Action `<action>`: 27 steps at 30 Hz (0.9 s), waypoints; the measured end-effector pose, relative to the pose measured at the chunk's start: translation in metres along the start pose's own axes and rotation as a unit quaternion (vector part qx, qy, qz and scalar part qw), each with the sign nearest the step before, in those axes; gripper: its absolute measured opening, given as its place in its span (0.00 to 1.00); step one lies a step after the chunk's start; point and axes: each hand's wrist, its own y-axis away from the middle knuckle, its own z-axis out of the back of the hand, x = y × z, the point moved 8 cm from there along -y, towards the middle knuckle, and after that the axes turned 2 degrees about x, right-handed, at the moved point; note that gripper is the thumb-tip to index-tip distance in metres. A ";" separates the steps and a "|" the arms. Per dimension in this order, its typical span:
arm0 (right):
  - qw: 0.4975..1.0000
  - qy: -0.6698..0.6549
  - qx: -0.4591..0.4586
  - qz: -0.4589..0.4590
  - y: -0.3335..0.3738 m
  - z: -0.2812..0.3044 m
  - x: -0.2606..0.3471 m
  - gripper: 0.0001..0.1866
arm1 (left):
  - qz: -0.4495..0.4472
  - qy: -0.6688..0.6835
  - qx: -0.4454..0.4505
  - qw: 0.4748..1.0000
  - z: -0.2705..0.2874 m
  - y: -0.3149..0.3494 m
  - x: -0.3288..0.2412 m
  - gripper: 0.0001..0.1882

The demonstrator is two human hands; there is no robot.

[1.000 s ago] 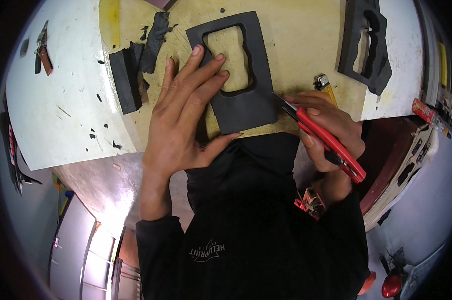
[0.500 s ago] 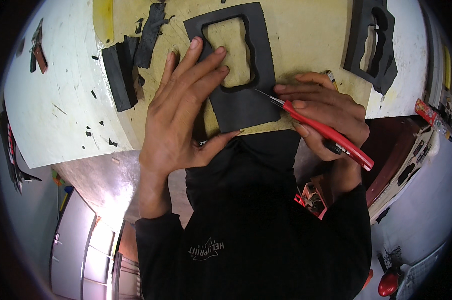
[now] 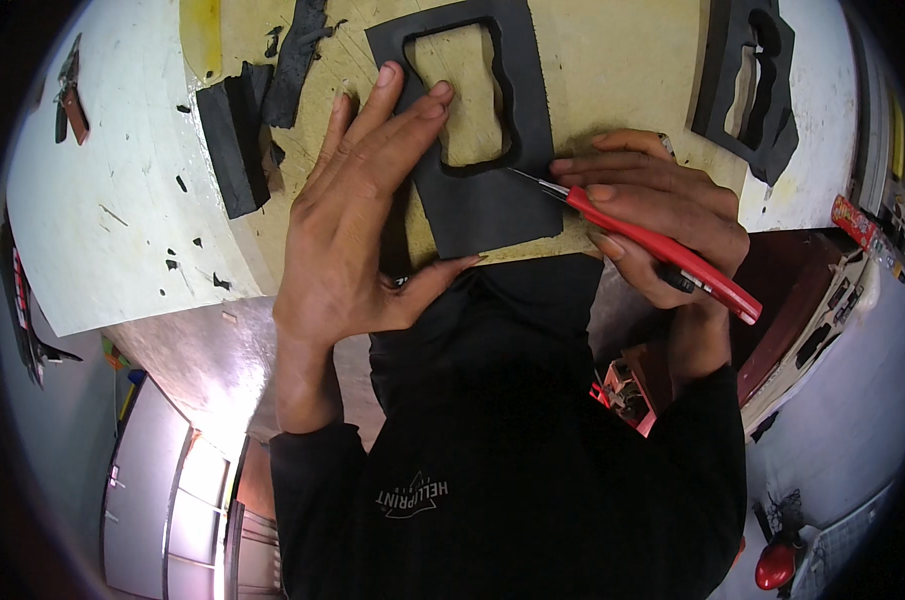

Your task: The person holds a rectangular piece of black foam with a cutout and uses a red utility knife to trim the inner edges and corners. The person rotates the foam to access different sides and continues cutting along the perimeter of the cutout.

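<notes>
Black foam sheet (image 3: 498, 215), cutout within: lying on yellowish mat (image 3: 618, 70). Left hand (image 3: 348, 215): spreading its fingers across the sheet's left edge. Right hand (image 3: 688, 210): gripping a red knife (image 3: 663, 246), blade (image 3: 545, 184) pointing toward the cutout. Farther right, I'm seeing another black piece (image 3: 719, 80).

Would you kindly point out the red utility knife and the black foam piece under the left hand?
Red utility knife (image 3: 663, 254): head view, on the middle of its red handle.
Black foam piece (image 3: 493, 216): head view, on the solid end below its cutout.
</notes>
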 end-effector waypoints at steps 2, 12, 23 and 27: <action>1.000 -0.002 0.000 0.001 -0.001 0.000 -0.002 0.17 | 0.003 -0.001 0.000 1.000 -0.001 0.000 0.001 0.52; 1.000 -0.002 0.009 0.005 0.000 0.000 -0.004 0.17 | 0.001 -0.002 -0.002 1.000 -0.002 -0.001 0.000 0.53; 1.000 0.021 0.016 0.005 -0.002 0.000 -0.002 0.18 | 0.000 -0.018 0.001 1.000 -0.002 -0.002 -0.002 0.45; 0.999 0.032 0.022 0.010 -0.002 0.001 -0.001 0.18 | -0.008 -0.045 0.017 0.999 -0.002 -0.003 -0.004 0.33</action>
